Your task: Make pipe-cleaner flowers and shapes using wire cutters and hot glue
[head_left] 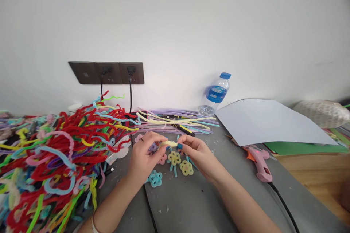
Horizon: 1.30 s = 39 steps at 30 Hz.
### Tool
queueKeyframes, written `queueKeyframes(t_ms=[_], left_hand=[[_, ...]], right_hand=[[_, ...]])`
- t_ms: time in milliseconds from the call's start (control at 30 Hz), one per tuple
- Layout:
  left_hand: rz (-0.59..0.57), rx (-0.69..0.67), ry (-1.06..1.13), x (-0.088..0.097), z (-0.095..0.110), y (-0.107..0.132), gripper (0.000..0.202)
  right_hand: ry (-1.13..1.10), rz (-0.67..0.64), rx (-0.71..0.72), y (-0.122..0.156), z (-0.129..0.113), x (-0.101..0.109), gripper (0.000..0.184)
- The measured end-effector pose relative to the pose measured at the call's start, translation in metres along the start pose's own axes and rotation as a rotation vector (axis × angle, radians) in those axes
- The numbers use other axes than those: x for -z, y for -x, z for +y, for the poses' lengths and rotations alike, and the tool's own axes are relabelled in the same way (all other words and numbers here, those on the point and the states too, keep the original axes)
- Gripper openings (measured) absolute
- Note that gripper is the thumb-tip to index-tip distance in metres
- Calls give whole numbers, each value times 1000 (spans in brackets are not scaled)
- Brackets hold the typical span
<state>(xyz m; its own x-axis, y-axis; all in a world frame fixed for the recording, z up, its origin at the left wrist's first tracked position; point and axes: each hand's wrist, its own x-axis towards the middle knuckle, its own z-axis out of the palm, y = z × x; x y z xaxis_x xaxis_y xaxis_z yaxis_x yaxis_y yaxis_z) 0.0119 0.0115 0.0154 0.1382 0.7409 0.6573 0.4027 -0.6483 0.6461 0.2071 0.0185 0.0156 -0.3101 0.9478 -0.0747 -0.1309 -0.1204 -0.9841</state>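
Note:
Between my two hands a short pale yellow pipe cleaner (171,143) is stretched, pinched at both ends. My left hand (146,154) closes thumb and fingers on its left part; my right hand (195,153) pinches the right end. Just below lie pipe-cleaner flowers: two yellow ones, one yellow flower (186,168) nearest my right hand, a blue flower (155,178) under my left wrist, and a pink flower (162,158) partly covered by my left fingers. Short light blue pipe-cleaner pieces (175,171) lie among them.
A big heap of mixed pipe cleaners (62,145) fills the left side. Straight pastel pipe cleaners (175,120) lie at the back, with a yellow-black tool (186,130). A water bottle (216,94) leans by the wall. To the right are white paper (273,122) and a pink glue gun (261,164) with its cord.

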Motion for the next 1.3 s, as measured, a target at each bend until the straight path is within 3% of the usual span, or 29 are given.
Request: queueKeyframes(t_ms=[133,267,467,667,900,1100,1300], left_hand=[[12,39,76,1,0,-1,8],[-12,188,147,2,-2,-2,12],[-228,484,391,-1,-5,-1,14],[-297,512,446,-4,-3,-1,15],[-337,667,550,-4,0,-3,30],[-372,813,648,-2,0,-5,46],[-311,871,669,0,-4,-6,48]], right_hand=[[-17,-100,-46,3,-6,-3,32],[16,-161,-75,5,-10,-4,33],[36,-201,-92,5,-6,2,34],[122,-255,-144,5,-7,2,34],[154,-207,-172,2,-2,3,38],[70,-91,-157,0,0,8,41],[90,-45,-147,-4,4,14,36]])
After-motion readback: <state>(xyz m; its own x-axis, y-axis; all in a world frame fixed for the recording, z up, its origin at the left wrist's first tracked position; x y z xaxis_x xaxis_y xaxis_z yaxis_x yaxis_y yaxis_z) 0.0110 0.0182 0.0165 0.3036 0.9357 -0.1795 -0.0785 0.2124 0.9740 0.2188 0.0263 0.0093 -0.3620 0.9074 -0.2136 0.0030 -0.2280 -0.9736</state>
